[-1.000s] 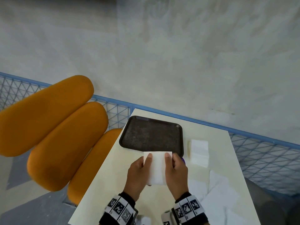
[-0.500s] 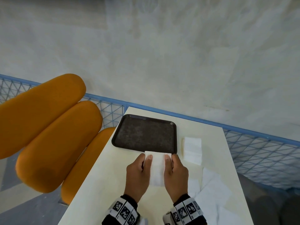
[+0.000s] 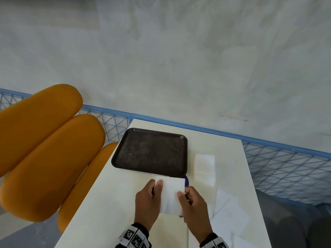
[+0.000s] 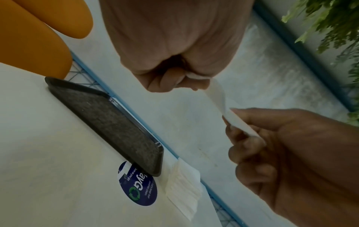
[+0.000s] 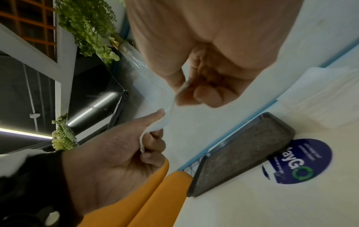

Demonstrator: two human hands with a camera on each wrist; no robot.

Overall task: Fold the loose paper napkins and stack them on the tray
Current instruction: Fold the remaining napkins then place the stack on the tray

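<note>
**A:** Pale counter (image 3: 114, 203) against a blue wire-mesh railing, grey floor beyond, orange seat cushions (image 3: 44, 149) off to the left. What are the hands doing?

**B:** Both are gripping one napkin (image 3: 171, 194), lifted off the counter just in front of the tray. The left hand (image 3: 146, 205) pinches its left edge between thumb and curled fingers; the right hand (image 3: 194, 210) pinches the right edge the same way. In the left wrist view the sheet sags a little between the two grips.

**A:** So how will it handle?

**B:** I'd judge it very light, thin and limp, with no stiffness of its own (it droops wherever it isn't held). It should tear or crumple if pulled hard, so I'd hold it by edges or corners, lightly, and bring matching corners together before pressing a crease.

**A:** And farther out?

**B:** The dark tray (image 3: 151, 131) lies just beyond the napkin with nothing on it yet. To its right sits a small folded stack (image 3: 204, 169) on the counter, near but not touching. Loose napkins (image 3: 231, 217) overlap at the right hand's side. A round blue sticker (image 4: 137, 188) peeks from under the tray's near corner.
</note>
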